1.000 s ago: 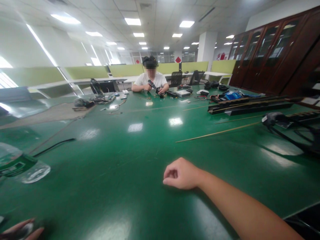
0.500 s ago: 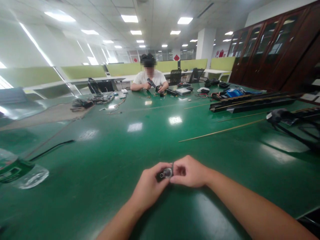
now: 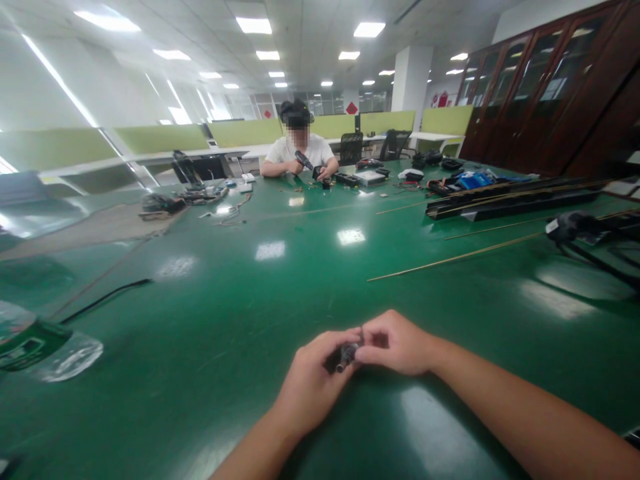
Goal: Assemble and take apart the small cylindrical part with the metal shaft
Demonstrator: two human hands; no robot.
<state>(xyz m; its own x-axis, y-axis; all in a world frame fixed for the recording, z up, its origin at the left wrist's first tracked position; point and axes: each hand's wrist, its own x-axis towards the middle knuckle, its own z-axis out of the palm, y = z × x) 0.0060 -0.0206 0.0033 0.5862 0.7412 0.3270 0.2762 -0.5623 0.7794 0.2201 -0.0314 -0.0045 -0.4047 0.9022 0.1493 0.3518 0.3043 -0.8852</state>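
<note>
1. Our left hand point(image 3: 311, 387) is curled closed around a small dark part point(image 3: 344, 357) with a metal tip, thumb and fingers wrapped about it so that only its end shows.
2. Our right hand point(image 3: 397, 341) meets the left just above the green table point(image 3: 210, 320); its fingers are bent in and its fingertips point(image 3: 361, 348) pinch the same small dark part from the other side. We cannot tell what kind of part it is.
3. The part sits between the two hands, low and near the middle of the view, close over the table at our near edge.
4. At the far left lies a clear plastic bottle point(image 3: 35, 343) with a green label, on its side on the table; we cannot tell whether anything is in it.
5. A black cable point(image 3: 107, 297) runs across the table beyond the bottle, well apart from our hands.
6. A thin brass-coloured rod point(image 3: 450, 259) lies to the right of centre, and long black rails point(image 3: 510, 203) lie farther back on the right.
7. A black tripod-like stand point(image 3: 580, 233) lies at the right edge.
8. Across the table a person in a white shirt point(image 3: 299, 152) sits with a dark tool in hand, small parts and black boxes point(image 3: 367, 177) just beside them; what those hold is too small to tell.
9. Dark wooden cabinets point(image 3: 550, 93) with glass doors line the right wall.
</note>
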